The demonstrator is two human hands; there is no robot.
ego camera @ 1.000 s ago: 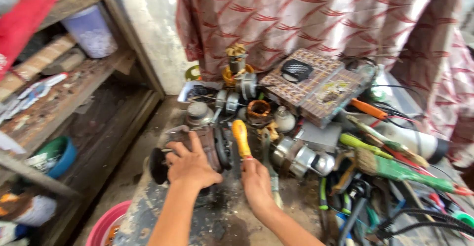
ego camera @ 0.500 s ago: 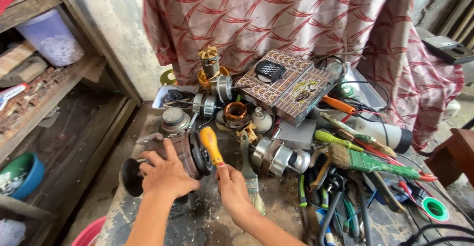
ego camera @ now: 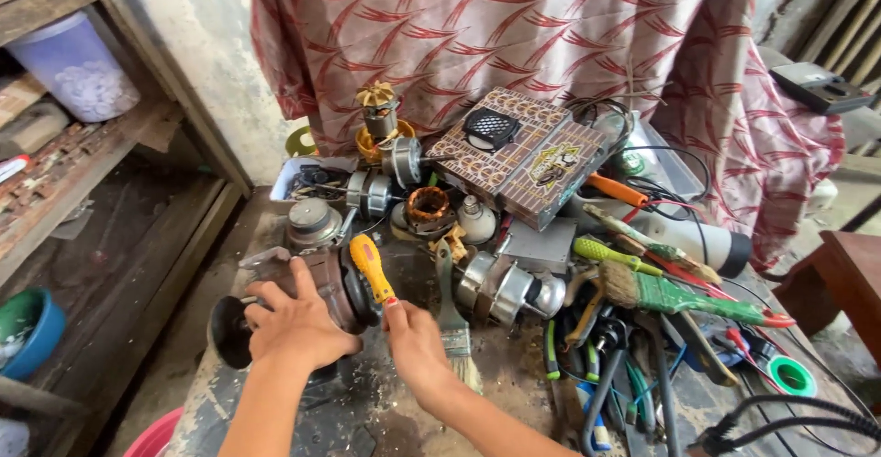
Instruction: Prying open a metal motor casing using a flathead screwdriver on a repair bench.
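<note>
1. My left hand (ego camera: pixel 298 324) is spread over the motor (ego camera: pixel 317 287), fingers curled loosely round its brown housing, so it's gripping the thing, not just resting on it.
2. The motor sits on the bench (ego camera: pixel 367 411) near the front left edge, with a dark round disc sticking out of its left end, past my wrist.
3. My right hand (ego camera: pixel 413 347) is just right of the motor, fingers closed round the lower end of a screwdriver (ego camera: pixel 370 269). The yellow-orange handle pokes up and leans left, against the motor's right end. Can't see the tip, it's buried under my fingers.
4. Just right of the motor, past my right hand, a paintbrush (ego camera: pixel 451 315) lies flat with its bristles pointing toward me.
5. Further right of the motor there's a shiny metal housing (ego camera: pixel 500 287), and beyond that a green-handled brush (ego camera: pixel 674 294) on top of a heap of pliers and cables.
6. Behind the motor: a copper-wound stator (ego camera: pixel 427 207), a couple of armatures and a small round cap, all jammed together.
7. Behind those, a brown patterned box (ego camera: pixel 523 154) sits up against a red patterned cloth (ego camera: pixel 514 26).
8. Well left of the motor, wooden shelves (ego camera: pixel 83 182) hold a pale bucket.
</note>
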